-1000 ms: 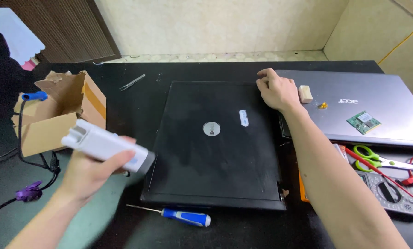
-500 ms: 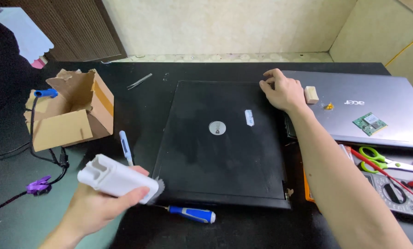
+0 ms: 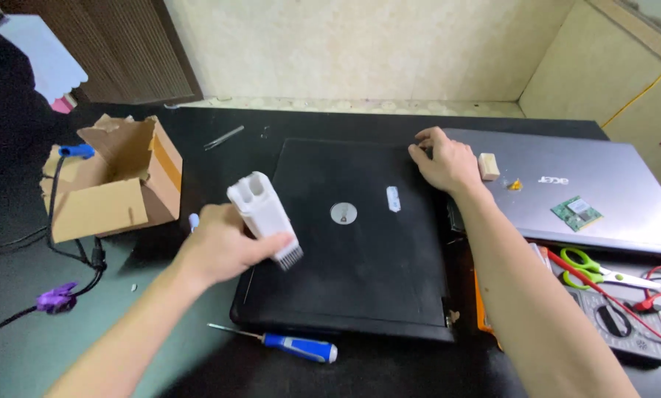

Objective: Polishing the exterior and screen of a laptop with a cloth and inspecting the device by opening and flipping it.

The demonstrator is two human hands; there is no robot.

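Two laptops [image 3: 345, 236] [image 3: 566, 191], one screwdriver [image 3: 286, 344], one cardboard box [image 3: 116, 184], one scissors [image 3: 603, 271], one multimeter [image 3: 618, 324].

An electronics repair bench: closed laptops [image 3: 345, 243], screwdriver [image 3: 286, 343], multimeter [image 3: 618, 324], loose circuit board [image 3: 576, 213] on a dark table [image 3: 220, 368].

1. An open cardboard box [image 3: 116, 184] stands at the left of the table [image 3: 220, 372].
2. A black cable [image 3: 65, 243] with a blue clip and a purple tie runs beside the box.
3. A blue-handled screwdriver [image 3: 290, 345] lies near the front edge.
4. Metal tweezers [image 3: 223, 137] lie toward the back.
5. A silver laptop [image 3: 588, 195], closed, lies at the right, carrying a small beige block [image 3: 488, 166] and a green circuit board [image 3: 576, 212].
6. Green-handled scissors [image 3: 603, 271] lie next to a multimeter [image 3: 618, 324] with red leads.
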